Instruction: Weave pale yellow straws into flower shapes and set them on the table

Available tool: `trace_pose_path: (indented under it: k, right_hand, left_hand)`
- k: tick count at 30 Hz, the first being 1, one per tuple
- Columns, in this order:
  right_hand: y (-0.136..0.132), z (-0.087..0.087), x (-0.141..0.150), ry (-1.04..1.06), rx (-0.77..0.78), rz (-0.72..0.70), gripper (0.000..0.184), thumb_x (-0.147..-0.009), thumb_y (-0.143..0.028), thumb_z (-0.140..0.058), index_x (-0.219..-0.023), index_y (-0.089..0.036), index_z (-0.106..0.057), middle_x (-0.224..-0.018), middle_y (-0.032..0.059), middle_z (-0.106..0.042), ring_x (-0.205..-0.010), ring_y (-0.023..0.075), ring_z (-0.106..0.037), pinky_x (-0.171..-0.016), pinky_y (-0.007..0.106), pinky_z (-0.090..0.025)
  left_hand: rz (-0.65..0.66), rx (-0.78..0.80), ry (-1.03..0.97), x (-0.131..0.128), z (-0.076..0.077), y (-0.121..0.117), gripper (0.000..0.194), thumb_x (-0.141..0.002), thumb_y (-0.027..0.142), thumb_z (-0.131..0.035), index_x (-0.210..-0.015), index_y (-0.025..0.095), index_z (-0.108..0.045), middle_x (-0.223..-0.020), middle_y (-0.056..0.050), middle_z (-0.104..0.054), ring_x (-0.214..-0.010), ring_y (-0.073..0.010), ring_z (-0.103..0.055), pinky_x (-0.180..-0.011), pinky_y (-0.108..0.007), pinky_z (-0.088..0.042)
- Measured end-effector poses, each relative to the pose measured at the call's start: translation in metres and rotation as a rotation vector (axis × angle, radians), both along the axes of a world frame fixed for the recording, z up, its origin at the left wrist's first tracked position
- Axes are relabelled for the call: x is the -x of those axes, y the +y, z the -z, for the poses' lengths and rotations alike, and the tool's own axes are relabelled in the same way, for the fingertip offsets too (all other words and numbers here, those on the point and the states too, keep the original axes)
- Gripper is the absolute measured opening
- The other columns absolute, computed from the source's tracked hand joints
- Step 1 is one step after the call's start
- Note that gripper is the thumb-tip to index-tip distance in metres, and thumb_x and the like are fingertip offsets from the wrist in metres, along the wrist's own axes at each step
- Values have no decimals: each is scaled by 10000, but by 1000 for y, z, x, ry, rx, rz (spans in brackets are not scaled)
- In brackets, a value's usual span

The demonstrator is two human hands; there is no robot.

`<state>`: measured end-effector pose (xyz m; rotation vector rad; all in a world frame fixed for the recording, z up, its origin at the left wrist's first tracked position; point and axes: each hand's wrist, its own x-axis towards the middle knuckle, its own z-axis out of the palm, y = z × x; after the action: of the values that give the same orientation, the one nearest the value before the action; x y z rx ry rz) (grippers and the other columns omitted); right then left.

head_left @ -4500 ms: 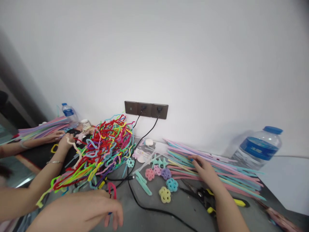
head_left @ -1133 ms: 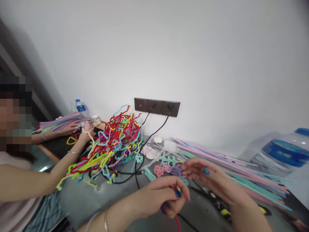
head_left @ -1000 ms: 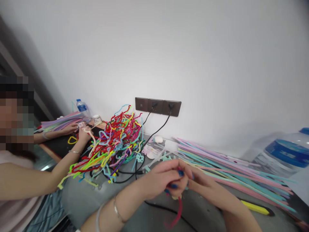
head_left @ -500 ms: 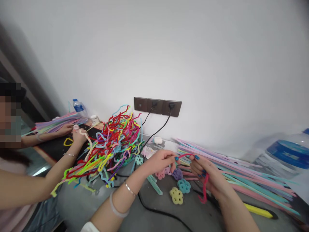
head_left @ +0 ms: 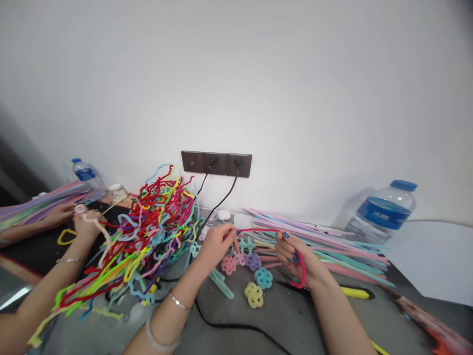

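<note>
A red-pink pipe cleaner (head_left: 258,230) is stretched between my two hands above the table. My left hand (head_left: 220,242) pinches one end of it. My right hand (head_left: 294,250) grips it farther along, and the loose end hangs down in a curl below those fingers. Under and between the hands lie small flowers bent from pipe cleaners: a yellow flower (head_left: 253,295), a blue flower (head_left: 263,278), a purple flower (head_left: 253,261) and a pink flower (head_left: 228,265). A folded mint-green pipe cleaner (head_left: 222,284) rests below my left hand.
A tangled heap of coloured pipe cleaners (head_left: 155,231) lies left, straight pipe cleaners (head_left: 347,256) right. A water bottle (head_left: 386,209) stands by the wall. A black cable (head_left: 236,325) crosses the table; a yellow-handled cutter (head_left: 354,292) lies right. A co-worker's hands (head_left: 83,222) work at left.
My hands have drawn apart, so a longer piece of the pipe cleaner is now straight between them. The view has turned right, bringing more of the bottle and a white sheet into sight.
</note>
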<state>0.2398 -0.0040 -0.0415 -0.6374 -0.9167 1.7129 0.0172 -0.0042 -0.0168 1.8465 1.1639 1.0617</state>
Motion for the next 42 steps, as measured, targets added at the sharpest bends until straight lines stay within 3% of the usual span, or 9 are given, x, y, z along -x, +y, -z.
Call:
trace_pose_path:
  k: [10,15,19,23,26,29,32,38,42]
  right_hand:
    - [-1,3,-4,102,-46,33,281,-700,-439,-776,-669,-221,-601,-522,-101,-109,-455,78,-47,-379,221,-176]
    - [-9,4,-8,163,-72,-13,339,-666,-426,-801,-567,-225,-547,-479,-91,-160,-424,72,-47,-363,252,-127]
    - [-14,-4,-23,407,-109,205,403,-820,-375,-692,-519,-231,-464,-421,-86,-116,-414,96,-8,-352,258,-126]
    - [-9,-14,-26,453,-73,339,306,-898,-380,-591,-637,-248,-500,-464,-72,-238,-428,119,-84,-364,263,-208]
    - [-4,-12,-17,353,-55,234,313,-845,-386,-641,-628,-230,-477,-508,-65,-248,-445,110,-152,-392,252,-255]
    - [-6,-3,-9,175,-46,-17,339,-808,-502,-650,-648,-223,-544,-493,-71,-230,-420,90,-175,-396,244,-257]
    - [-12,3,-3,21,-86,-300,432,-754,-588,-669,-953,-204,-679,-482,-69,-331,-385,73,-235,-393,232,-252]
    - [-18,-1,8,-50,-62,-378,666,-775,-499,-692,-1362,-250,-500,-609,-47,-477,-445,77,-319,-435,213,-285]
    - [-15,-4,10,54,-48,-219,632,-774,-463,-706,-1347,-304,-493,-643,-52,-437,-487,87,-316,-493,225,-333]
  left_hand:
    - [-127,-90,148,-2,4,-1,246,-907,231,-433,-690,203,-547,-559,2,-676,-458,-138,-510,-562,-245,-356]
    - [-180,-127,161,3,5,1,249,-925,253,-416,-704,216,-526,-588,-4,-693,-499,-155,-561,-596,-258,-380]
    - [-263,-149,127,15,5,7,250,-924,261,-416,-700,212,-516,-556,6,-669,-524,-152,-573,-613,-253,-381]
    - [-255,-101,-41,22,6,7,238,-931,315,-409,-768,193,-532,-515,14,-636,-435,-117,-460,-506,-230,-316]
    - [-153,-14,-261,15,8,2,265,-925,404,-422,-861,175,-539,-503,18,-619,-377,-87,-328,-425,-218,-230]
    - [-52,46,-425,3,8,-6,315,-909,467,-442,-945,166,-528,-497,24,-611,-362,-76,-289,-397,-211,-213]
    - [-7,90,-485,-7,9,-11,342,-900,491,-455,-969,162,-518,-488,28,-601,-369,-79,-334,-404,-206,-244]
    - [51,230,-515,-14,16,-9,359,-884,529,-460,-921,175,-507,-459,43,-580,-315,-70,-319,-365,-198,-220]
    - [114,257,-484,-16,20,-9,350,-885,507,-468,-916,163,-527,-445,44,-564,-308,-64,-313,-361,-190,-210]
